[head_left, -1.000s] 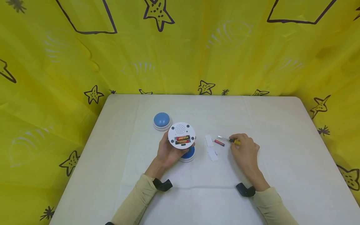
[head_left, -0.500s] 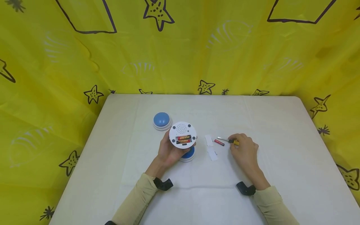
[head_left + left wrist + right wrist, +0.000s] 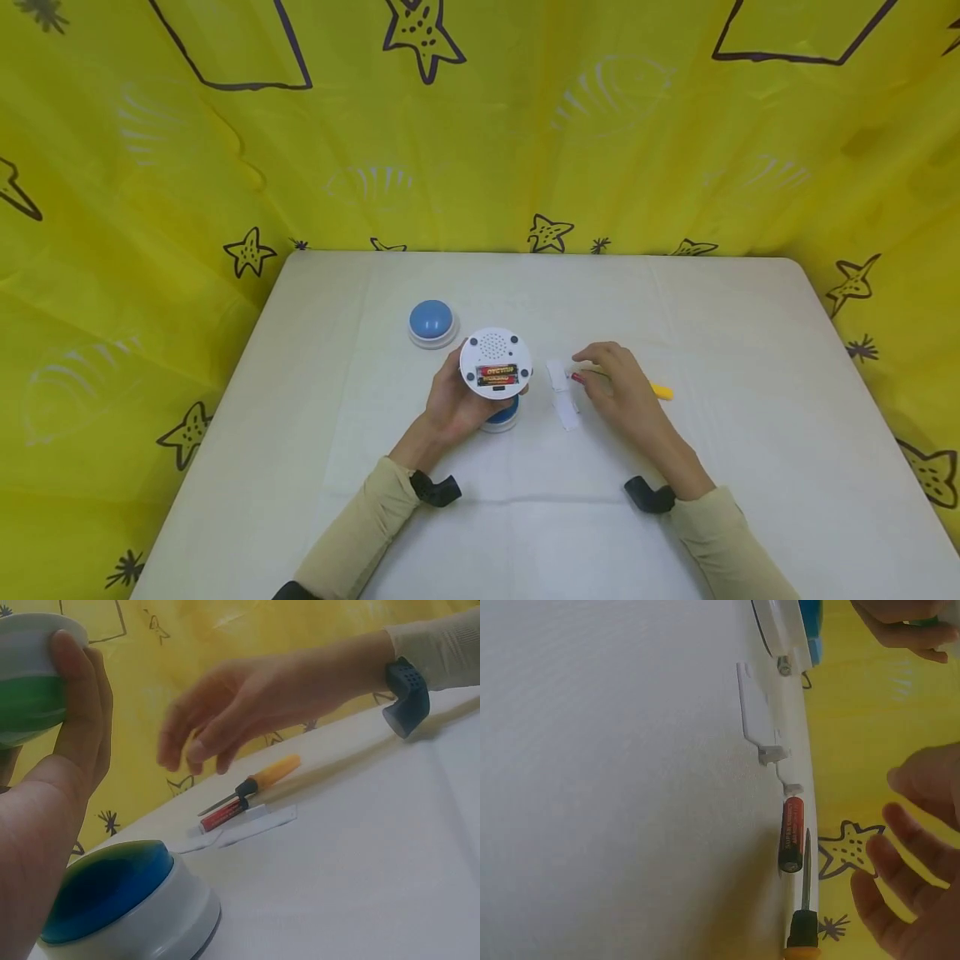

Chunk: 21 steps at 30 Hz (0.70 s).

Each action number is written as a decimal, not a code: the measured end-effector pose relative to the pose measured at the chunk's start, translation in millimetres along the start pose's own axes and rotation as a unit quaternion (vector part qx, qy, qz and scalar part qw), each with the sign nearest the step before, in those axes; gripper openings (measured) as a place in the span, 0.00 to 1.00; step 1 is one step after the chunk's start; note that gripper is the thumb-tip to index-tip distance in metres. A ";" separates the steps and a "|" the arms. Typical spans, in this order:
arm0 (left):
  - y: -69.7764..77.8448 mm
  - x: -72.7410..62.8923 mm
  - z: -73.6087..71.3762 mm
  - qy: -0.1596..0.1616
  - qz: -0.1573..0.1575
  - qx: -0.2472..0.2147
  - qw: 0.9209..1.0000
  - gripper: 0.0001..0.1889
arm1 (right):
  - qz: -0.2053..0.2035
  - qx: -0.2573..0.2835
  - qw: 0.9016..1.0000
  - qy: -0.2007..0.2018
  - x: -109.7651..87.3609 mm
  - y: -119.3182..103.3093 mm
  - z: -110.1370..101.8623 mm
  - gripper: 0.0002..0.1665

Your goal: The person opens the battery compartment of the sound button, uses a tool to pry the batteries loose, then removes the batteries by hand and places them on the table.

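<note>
My left hand (image 3: pixel 456 408) holds a round push button (image 3: pixel 495 340) upside down above the table. Its white underside faces up, with two red-and-black batteries (image 3: pixel 498 375) lying in the uncovered compartment; the left wrist view shows its green dome (image 3: pixel 34 709). My right hand (image 3: pixel 626 400) hovers, fingers loosely bent, with nothing in its grasp. Below it lie a loose red-and-black battery (image 3: pixel 792 834) and a screwdriver (image 3: pixel 274 772) with a yellow handle, side by side. Two white battery covers (image 3: pixel 558 375) rest on the table just left of them.
A dark blue button (image 3: pixel 112 892) stands upright beneath my left hand, partly hidden in the head view. Farther back on the white table (image 3: pixel 712 317) is a light blue button (image 3: pixel 431 320). A yellow patterned curtain (image 3: pixel 480 150) hangs behind.
My right hand has let go of the screwdriver, leaving it on the table, and has moved left above the loose battery. The held button has shifted slightly to the right.
</note>
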<state>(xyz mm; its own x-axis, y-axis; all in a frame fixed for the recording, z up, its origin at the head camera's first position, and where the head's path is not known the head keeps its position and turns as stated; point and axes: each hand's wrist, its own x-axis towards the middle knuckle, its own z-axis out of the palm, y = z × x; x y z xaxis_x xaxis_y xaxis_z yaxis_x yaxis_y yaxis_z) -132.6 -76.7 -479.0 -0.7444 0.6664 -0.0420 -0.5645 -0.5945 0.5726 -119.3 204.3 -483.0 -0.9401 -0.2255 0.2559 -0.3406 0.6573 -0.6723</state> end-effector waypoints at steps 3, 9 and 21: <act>-0.5 -0.4 0.3 0.001 -0.009 0.011 1.000 0.33 | -0.037 0.005 0.999 -0.023 1.5 -5.5 1.1 0.15; -1.1 -3.2 0.9 0.021 -0.016 0.021 0.999 0.31 | -0.124 0.047 0.991 -0.003 5.1 -16.0 4.4 0.19; -3.5 -3.5 4.3 0.036 -0.025 0.023 0.999 0.36 | -0.247 0.077 0.965 0.039 12.5 -39.0 12.8 0.18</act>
<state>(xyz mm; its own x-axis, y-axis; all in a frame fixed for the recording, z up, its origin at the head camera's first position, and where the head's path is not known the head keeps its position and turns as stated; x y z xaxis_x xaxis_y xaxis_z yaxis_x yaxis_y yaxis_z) -126.5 -75.0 -477.3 -0.7409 0.6592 -0.1288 -0.5851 -0.5393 0.6056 -118.0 166.6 -462.4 -0.6605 -0.4254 0.6187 -0.7508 0.3674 -0.5490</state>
